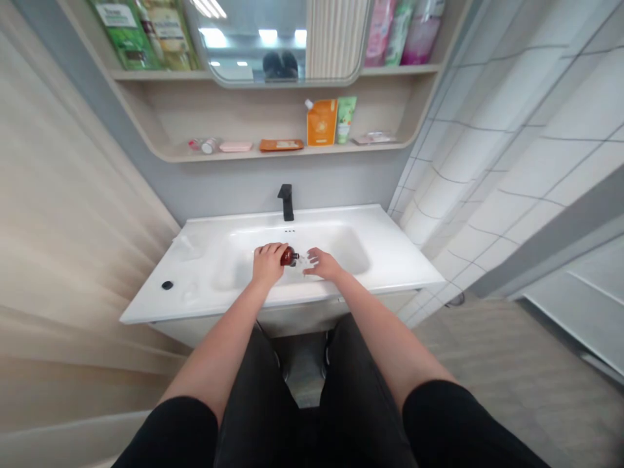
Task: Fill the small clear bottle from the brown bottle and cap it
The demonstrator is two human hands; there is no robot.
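Okay so starting at the hands: the left grip [267, 263] is closed around a small brown bottle [289, 256], fingers wrapped over the top of it, so that one's definitely holding something. The bottle sits low over the middle of the bowl, poking out on the thumb side, and I can't really make out its cap or neck because it's small and partly covered. The right grip [324, 263] is wide open, palm down with the fingers spread, just beside the bottle but not touching it. Between them there's a faint glinty patch, maybe water, but it's too small to tell. All this is over a white washbasin [390, 260], with a black faucet [286, 201] behind it. As for progress, the bottle is in hand and over the bowl, only one hand is on it, and I can't see suds on either hand. Further out, a shelf [263, 153] holds an orange pouch [322, 122], a green tube [345, 119] and a pink soap bar [235, 147], with a mirror [277, 39] above.
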